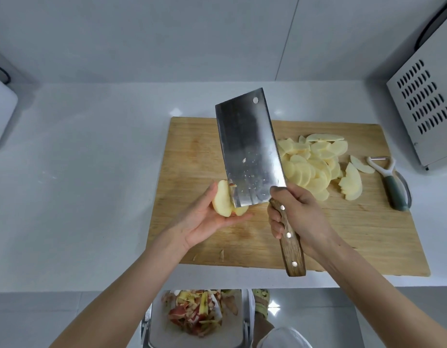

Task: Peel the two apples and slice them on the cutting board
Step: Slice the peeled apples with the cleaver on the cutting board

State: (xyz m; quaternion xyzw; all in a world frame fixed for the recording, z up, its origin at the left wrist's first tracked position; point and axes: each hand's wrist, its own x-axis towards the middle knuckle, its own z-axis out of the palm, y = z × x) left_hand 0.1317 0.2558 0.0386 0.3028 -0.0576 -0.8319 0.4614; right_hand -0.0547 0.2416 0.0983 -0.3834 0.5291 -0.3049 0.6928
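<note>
Below the counter edge, closest to me, a white bin (154,325) holds red and yellow apple peelings (194,315). My left hand (207,217) lies palm up over the wooden cutting board (343,234), thumb and fingers cupped around a pale apple chunk with a trace of red skin (223,199). My right hand (297,217) is wrapped tight on the riveted wooden handle (292,249) of a broad steel cleaver (247,146), whose heel edge bites into the chunk. A heap of thin pale apple slices (310,167) lies on the board's right side, near a white and grey-green peeler (393,182).
</note>
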